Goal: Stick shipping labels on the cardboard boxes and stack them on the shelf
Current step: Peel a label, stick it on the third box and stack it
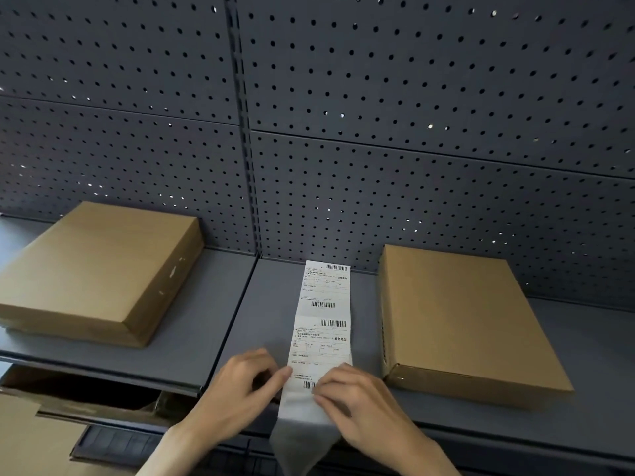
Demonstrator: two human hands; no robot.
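A long white strip of shipping labels [324, 317] lies on the grey shelf [264, 324], its blank backing hanging over the front edge. My left hand [240, 386] pinches the strip's left edge near the lowest label. My right hand [354, 396] pinches the same label at its right side, by a barcode. One flat cardboard box [99, 269] lies to the left of the strip. A second cardboard box [460, 321] lies to its right. Neither box shows a label on its top.
A dark pegboard wall [378, 115] backs the shelf, with a vertical upright [247, 166] between two bays. Below the left shelf sits an open cardboard carton [86, 396]. A lower shelf edge [515, 438] runs along the front.
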